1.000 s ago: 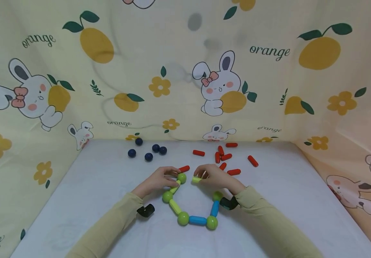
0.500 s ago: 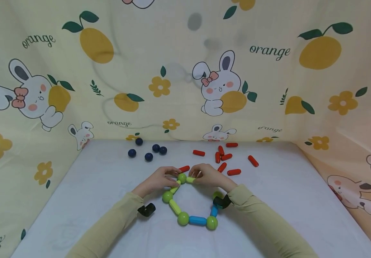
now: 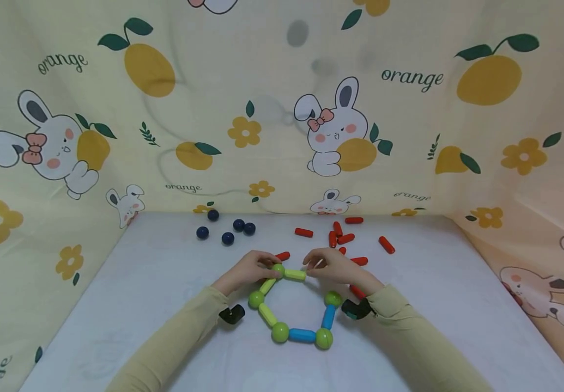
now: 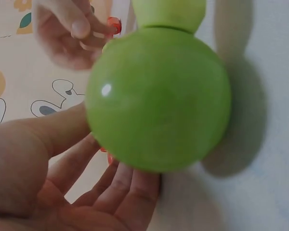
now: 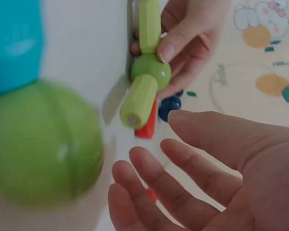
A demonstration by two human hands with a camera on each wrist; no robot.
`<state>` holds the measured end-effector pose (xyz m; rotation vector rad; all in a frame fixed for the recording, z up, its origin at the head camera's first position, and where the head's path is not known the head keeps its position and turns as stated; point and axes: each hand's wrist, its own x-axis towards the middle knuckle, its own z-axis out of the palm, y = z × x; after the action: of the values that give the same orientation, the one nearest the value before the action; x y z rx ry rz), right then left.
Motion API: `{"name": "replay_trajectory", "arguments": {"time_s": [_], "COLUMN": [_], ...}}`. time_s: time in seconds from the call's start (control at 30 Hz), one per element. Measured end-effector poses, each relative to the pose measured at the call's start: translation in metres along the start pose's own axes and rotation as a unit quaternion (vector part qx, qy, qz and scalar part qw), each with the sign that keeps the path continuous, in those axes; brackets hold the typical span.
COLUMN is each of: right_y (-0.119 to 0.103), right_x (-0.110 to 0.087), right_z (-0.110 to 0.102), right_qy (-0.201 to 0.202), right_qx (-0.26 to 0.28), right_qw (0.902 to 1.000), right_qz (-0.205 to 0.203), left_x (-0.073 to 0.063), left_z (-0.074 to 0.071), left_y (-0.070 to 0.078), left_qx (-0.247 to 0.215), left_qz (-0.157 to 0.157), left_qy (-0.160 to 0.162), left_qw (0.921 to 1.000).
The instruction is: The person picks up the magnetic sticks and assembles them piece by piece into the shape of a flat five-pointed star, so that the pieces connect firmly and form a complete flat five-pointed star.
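On the table lies an unclosed ring of green balls joined by yellow-green and blue rods. My left hand point(image 3: 249, 269) grips the far green ball point(image 3: 278, 270) between thumb and fingers; in the right wrist view its thumb point(image 5: 167, 53) lies on that ball point(image 5: 151, 71). From the ball a yellow-green rod point(image 3: 295, 275) sticks out to the right, its free end point(image 5: 132, 119) showing a small grey dot. My right hand point(image 3: 333, 267) is just beyond this end, fingers loosely spread and holding nothing. Nearer me are a left ball point(image 3: 256, 299), a right ball point(image 3: 333, 299) and a blue rod point(image 3: 302, 335).
Several dark blue balls point(image 3: 228, 238) lie at the back left. Loose red rods point(image 3: 345, 238) are scattered at the back right, one point(image 3: 283, 255) right behind the left hand and another point(image 3: 357, 292) beside the right wrist. A printed cloth point(image 3: 242, 163) hangs behind the table.
The right hand brought the yellow-green rod leftward to the far green ball, then let go and moved back right. The rod now stays on the ball; the left hand keeps holding there.
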<state>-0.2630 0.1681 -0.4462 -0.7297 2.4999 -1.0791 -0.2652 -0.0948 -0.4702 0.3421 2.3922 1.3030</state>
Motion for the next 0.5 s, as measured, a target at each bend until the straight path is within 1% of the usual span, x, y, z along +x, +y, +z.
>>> {"name": "replay_trajectory", "arguments": {"time_s": [0.13, 0.27, 0.37, 0.5], "right_y": [0.0, 0.001, 0.003, 0.005], "right_x": [-0.024, -0.045, -0.059, -0.071], "right_z": [-0.009, -0.012, -0.009, -0.001], "right_qy": [0.016, 0.034, 0.029, 0.01], "right_qx": [-0.004, -0.019, -0.018, 0.012], "right_qw": [0.9996, 0.998, 0.9979, 0.9988], "right_qz": [0.024, 0.051, 0.055, 0.046], "left_x": [-0.002, -0.003, -0.004, -0.004], "left_z": [0.0, -0.001, -0.001, 0.0], "left_y": [0.0, -0.001, -0.001, -0.001], "left_qx": [-0.005, -0.012, -0.015, -0.022], "left_qz": [0.0, 0.0, 0.0, -0.008], "left_qy": [0.004, 0.006, 0.007, 0.01], "left_qw": [1.0, 0.9999, 0.9999, 0.9997]}}
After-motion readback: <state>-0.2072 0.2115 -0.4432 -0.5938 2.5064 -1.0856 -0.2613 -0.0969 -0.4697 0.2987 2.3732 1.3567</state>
